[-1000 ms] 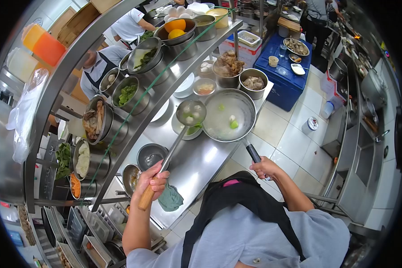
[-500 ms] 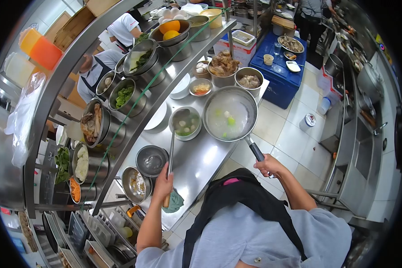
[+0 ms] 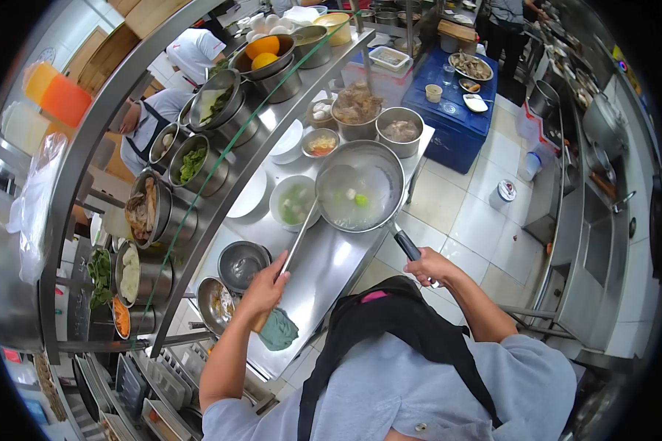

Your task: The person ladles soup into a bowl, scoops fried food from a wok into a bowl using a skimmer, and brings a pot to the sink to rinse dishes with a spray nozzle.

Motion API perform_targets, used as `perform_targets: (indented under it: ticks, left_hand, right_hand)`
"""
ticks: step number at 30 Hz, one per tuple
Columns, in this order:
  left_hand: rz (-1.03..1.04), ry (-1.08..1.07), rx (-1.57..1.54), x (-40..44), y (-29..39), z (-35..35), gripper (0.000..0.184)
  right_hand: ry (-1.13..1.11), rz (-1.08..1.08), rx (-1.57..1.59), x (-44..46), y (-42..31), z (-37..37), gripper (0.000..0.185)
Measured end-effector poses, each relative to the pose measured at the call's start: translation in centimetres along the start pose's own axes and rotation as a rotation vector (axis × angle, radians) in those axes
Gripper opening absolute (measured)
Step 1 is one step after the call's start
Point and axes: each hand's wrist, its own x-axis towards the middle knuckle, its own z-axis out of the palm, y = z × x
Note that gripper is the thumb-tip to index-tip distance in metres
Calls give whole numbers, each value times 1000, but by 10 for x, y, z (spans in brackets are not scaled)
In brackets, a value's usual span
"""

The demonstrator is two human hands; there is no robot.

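Observation:
My left hand [image 3: 263, 294] is closed round the wooden handle of a long ladle [image 3: 299, 239]. The ladle's head reaches into the left side of a frying pan [image 3: 382, 173]. Cloudy liquid with a few pale and light green pieces lies in that pan. Its black handle is gripped by my right hand [image 3: 429, 267], which keeps the pan over the steel table, near its edge. Just left of the pan stands a white bowl [image 3: 273, 207] of broth with green and whitish pieces; the pan's rim comes close beside it.
A green cloth [image 3: 278, 331] lies by my left hand, near a dark bowl [image 3: 243, 266] and a used metal pan [image 3: 215, 303]. White plates [image 3: 248, 195] and pots of meat stand behind. A shelf [image 3: 261, 147] with ingredient pots runs along the left. Co-workers stand beyond it.
The ladle's head has moved from the white bowl over into the pan, and my left hand has tilted with it. The pan has shifted slightly left, nearer the bowl.

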Motion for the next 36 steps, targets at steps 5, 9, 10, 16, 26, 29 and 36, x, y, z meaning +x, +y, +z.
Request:
perform_targets:
  ticks: [5, 9, 10, 16, 26, 29, 36]
  left_hand:
    - [-503, -317, -1181, -18, 24, 25, 64]
    - [-601, -376, -1741, -25, 40, 35, 48]
    - [-590, -400, -1841, -24, 42, 36, 34]
    - [-597, -415, -2171, -32, 38, 17, 26]
    - [-544, -125, -1816, -43, -11, -41, 39]
    - [-575, -51, -1588, -29, -39, -22, 44]
    - [-251, 216, -464, -41, -85, 48, 55]
  right_hand:
    - [3, -42, 58, 21, 9, 9, 23]
    - [19, -33, 48, 21, 8, 10, 24]
    - [3, -20, 50, 21, 7, 8, 24]
    - [-58, 30, 56, 8, 8, 1, 25]
    - [24, 44, 77, 2, 18, -2, 28]
    - [31, 41, 51, -3, 12, -1, 28]
    - [80, -16, -40, -6, 21, -6, 26]
